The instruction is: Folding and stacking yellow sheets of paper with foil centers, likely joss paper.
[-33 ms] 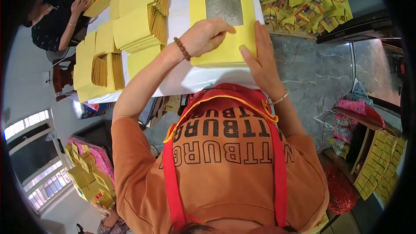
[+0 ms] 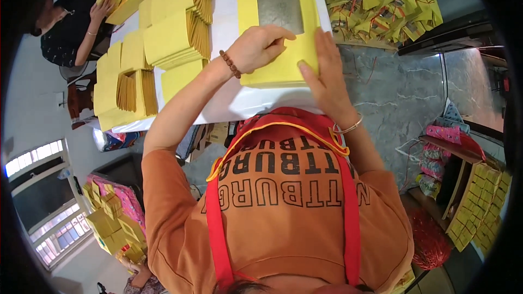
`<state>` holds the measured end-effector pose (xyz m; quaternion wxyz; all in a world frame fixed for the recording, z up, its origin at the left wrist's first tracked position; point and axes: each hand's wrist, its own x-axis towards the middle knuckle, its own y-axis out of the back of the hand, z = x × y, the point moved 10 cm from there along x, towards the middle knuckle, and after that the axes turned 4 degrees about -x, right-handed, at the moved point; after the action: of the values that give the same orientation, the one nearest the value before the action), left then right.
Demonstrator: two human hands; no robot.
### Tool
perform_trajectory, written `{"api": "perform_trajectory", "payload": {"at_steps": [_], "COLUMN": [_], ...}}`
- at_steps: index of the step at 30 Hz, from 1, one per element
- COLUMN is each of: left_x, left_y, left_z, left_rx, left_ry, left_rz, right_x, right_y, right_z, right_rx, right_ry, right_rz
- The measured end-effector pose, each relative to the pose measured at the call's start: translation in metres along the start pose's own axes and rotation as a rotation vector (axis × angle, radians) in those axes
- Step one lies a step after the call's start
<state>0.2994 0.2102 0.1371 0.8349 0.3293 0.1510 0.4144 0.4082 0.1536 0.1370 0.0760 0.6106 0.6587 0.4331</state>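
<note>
A stack of yellow paper sheets lies in front of me on the white-covered table. The top sheet has a grey rectangular panel, and its right side bows slightly upward. My left hand rests on the sheet just below the panel, index finger stretched forward and the other fingers curled in. Whether anything is pinched there is hidden. Along the stack's right edge lies my right hand, fingers straight and thumb apart, the thumb touching the sheet near that edge.
Piles of folded yellow paper stand left on the white-covered table. Yellow paper pieces with red cords are heaped at the far right. A co-worker handles yellow paper at the far left. Bundled yellow packets sit lower right.
The top sheet's right side has shifted slightly left and bowed up. My right hand has moved a little left and nearer to me; my left hand stays almost in place.
</note>
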Motion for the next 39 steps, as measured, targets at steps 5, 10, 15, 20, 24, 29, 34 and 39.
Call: {"api": "perform_trajectory", "payload": {"at_steps": [5,10,15,20,24,29,34,39], "left_x": [-0.002,-0.005,-0.008,-0.013,-0.014,-0.016,-0.018,-0.017], "left_y": [-0.001,0.004,0.004,0.006,0.002,0.005,0.005,0.007], "left_z": [-0.053,-0.055,-0.066,-0.069,-0.074,-0.071,-0.078,-0.074], "left_rx": [-1.064,-1.104,-1.166,-1.159,-1.204,-1.220,-1.221,-1.217], "left_ry": [0.389,0.348,0.326,0.319,0.337,0.339,0.304,0.295], "left_rz": [0.225,0.347,0.412,0.524,0.551,0.575,0.610,0.636], "right_x": [0.008,0.005,0.007,0.010,0.014,0.019,0.016,0.019], "right_y": [-0.020,-0.029,-0.025,-0.018,0.005,0.032,0.009,-0.011], "right_z": [-0.043,-0.044,-0.040,-0.033,-0.012,0.023,0.032,0.029], "right_rx": [0.004,0.121,0.188,0.300,0.292,0.464,1.169,1.484], "right_ry": [0.152,0.078,0.064,0.007,-0.041,-0.161,-0.298,-0.474], "right_rz": [-0.124,-0.161,-0.217,-0.230,-0.111,0.091,0.113,0.107]}}
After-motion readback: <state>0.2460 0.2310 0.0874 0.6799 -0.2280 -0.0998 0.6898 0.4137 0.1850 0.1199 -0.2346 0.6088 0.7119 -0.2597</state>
